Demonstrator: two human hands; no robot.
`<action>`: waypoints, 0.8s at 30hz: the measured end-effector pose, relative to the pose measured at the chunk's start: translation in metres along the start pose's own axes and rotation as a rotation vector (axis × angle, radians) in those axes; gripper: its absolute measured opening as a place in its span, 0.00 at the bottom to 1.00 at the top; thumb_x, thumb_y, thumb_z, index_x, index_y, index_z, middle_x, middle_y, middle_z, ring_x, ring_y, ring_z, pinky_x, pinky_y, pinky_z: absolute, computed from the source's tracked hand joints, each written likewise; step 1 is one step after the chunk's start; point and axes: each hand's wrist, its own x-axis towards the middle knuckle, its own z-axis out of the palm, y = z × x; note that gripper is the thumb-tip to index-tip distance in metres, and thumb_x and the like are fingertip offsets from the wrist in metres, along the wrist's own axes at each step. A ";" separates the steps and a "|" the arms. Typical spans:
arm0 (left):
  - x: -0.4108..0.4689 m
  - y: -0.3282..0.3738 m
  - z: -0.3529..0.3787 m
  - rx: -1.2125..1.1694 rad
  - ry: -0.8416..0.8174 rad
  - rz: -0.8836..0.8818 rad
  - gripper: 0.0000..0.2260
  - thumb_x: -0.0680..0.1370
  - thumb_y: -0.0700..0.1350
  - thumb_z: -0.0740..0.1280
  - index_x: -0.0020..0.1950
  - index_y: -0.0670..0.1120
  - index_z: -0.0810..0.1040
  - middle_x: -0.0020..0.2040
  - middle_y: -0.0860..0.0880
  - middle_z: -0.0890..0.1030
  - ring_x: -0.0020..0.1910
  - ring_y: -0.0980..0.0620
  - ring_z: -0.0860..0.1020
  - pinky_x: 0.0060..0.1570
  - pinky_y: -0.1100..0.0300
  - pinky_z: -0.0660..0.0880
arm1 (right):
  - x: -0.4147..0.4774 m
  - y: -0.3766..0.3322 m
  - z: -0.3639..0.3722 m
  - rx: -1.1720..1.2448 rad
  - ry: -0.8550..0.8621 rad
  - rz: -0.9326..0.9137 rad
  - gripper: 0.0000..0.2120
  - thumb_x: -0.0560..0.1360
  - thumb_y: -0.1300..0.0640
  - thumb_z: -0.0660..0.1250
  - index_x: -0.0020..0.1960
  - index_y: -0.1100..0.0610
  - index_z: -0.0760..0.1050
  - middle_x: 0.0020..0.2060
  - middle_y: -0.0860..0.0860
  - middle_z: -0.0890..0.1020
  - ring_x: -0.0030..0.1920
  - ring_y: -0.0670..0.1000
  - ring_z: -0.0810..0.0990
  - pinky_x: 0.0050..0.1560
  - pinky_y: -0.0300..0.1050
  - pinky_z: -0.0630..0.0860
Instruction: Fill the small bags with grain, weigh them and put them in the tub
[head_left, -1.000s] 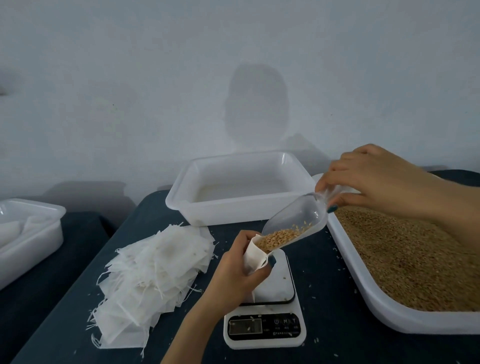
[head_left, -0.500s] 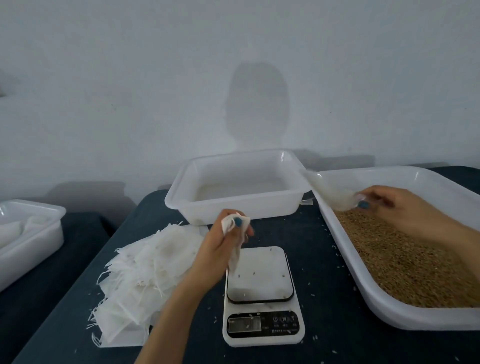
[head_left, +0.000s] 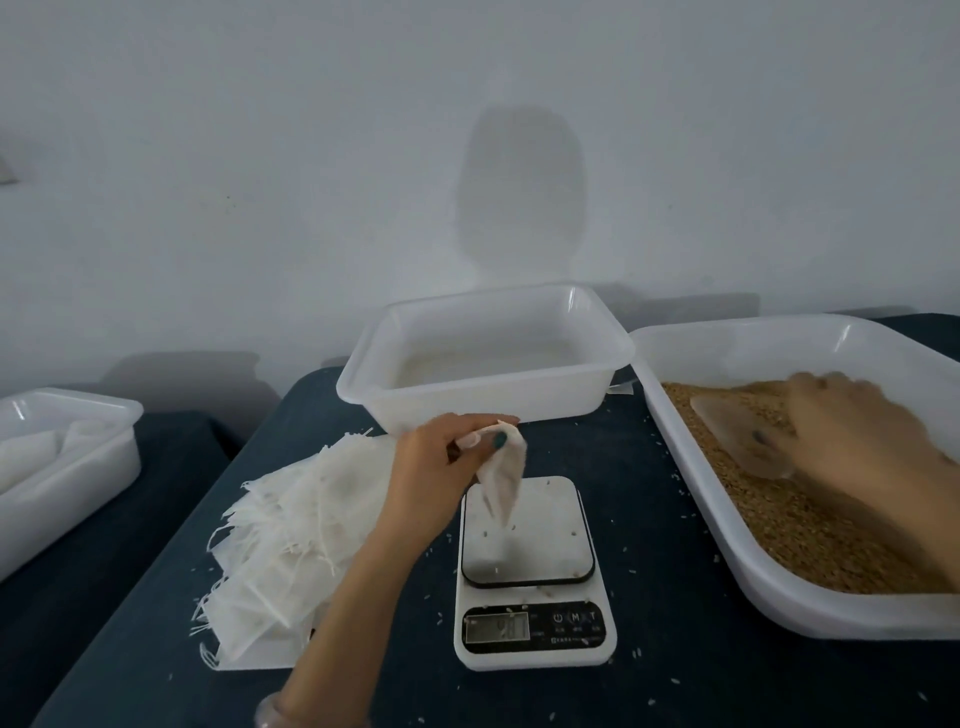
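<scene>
A: What are the hands doing?

B: The left hand (head_left: 441, 467) pinches a small bag (head_left: 503, 470) by its top edge between thumb and fingers, so the bag hangs limp right over the platform of the scale (head_left: 535, 636). I cannot tell whether its lower tip touches the platform, nor how much grain is inside.

A: And the other hand?

B: The right hand (head_left: 852, 421) is to the right of the scale, down on the grain (head_left: 810, 535). Its fingers curl over the handle of a clear scoop (head_left: 727, 421), whose bowl lies on the grain. It is blurred, but I read that as a grasp, probably to load a scoopful.

A: Why hold the bag up there rather than lay it down?

B: My guess is that, pinched at the mouth, it hangs mouth-up and spills nothing. It is also right where the scoop can reach it and where it gets weighed.

A: What sits around the scale?

B: To the right is the wide grain tray (head_left: 779, 603), close enough for one hand to scoop while the other holds. Behind the scale is the white tub (head_left: 493, 405), which I take to be the place for finished bags. To the left is a loose stack of empty bags (head_left: 291, 530), within the left hand's reach. Farther left, well apart, is a second tub (head_left: 67, 467) with something white inside. Stray grains dot the platform and the dark table (head_left: 654, 519) round the scale.

A: The reading?

B: The digits are lit but too blurred to read.
</scene>
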 end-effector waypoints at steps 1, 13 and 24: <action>-0.001 0.000 0.005 -0.094 -0.003 -0.023 0.12 0.79 0.38 0.67 0.52 0.55 0.85 0.44 0.55 0.84 0.40 0.61 0.81 0.37 0.71 0.74 | -0.008 -0.018 -0.009 0.105 0.080 -0.061 0.15 0.78 0.45 0.63 0.57 0.55 0.73 0.50 0.53 0.78 0.47 0.53 0.77 0.43 0.49 0.77; -0.027 -0.059 0.028 0.035 0.020 -0.264 0.11 0.82 0.53 0.62 0.63 0.57 0.75 0.53 0.61 0.79 0.51 0.66 0.76 0.44 0.74 0.73 | -0.058 -0.142 0.051 0.821 -0.047 -0.209 0.04 0.80 0.49 0.62 0.47 0.48 0.71 0.36 0.44 0.78 0.35 0.41 0.77 0.34 0.37 0.71; -0.037 -0.077 0.021 0.056 0.320 -0.264 0.15 0.81 0.59 0.54 0.57 0.54 0.75 0.50 0.59 0.81 0.47 0.62 0.79 0.47 0.63 0.75 | -0.045 -0.129 0.104 1.188 -0.012 -0.022 0.19 0.79 0.50 0.63 0.34 0.60 0.68 0.25 0.48 0.68 0.25 0.43 0.66 0.30 0.41 0.63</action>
